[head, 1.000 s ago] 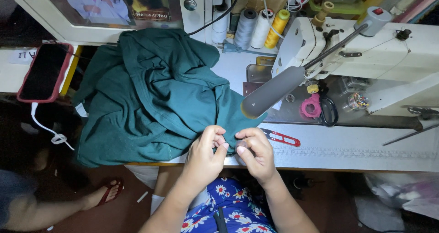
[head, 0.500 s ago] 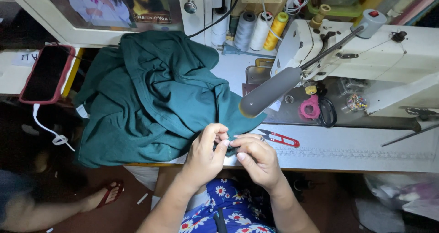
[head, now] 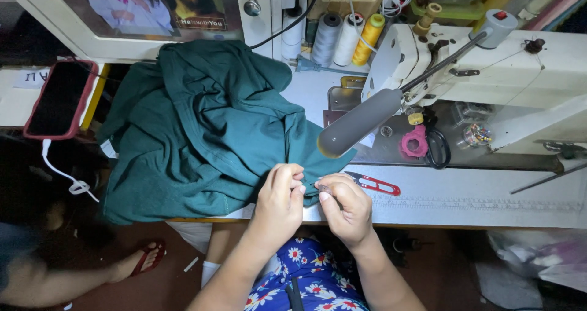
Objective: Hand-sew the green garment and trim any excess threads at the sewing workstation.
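A dark green garment (head: 202,128) lies bunched on the white sewing table (head: 477,195), spreading to the left. My left hand (head: 280,195) pinches the garment's near edge at the table front. My right hand (head: 343,204) is closed right beside it, fingertips meeting the left hand's over the same bit of fabric; a small pale thing shows between the fingers, too small to tell what. Red-handled thread snips (head: 374,183) lie just right of my right hand.
A white sewing machine (head: 489,60) with a grey lamp head (head: 358,124) stands at the right. Thread cones (head: 348,36) stand at the back. A pink ring and black scissors (head: 437,149) lie by the machine. A phone (head: 58,97) rests at left. Another person's sandalled foot (head: 137,262) is below left.
Both hands have stayed together on the fabric edge, with small finger shifts. The view has drifted slightly.
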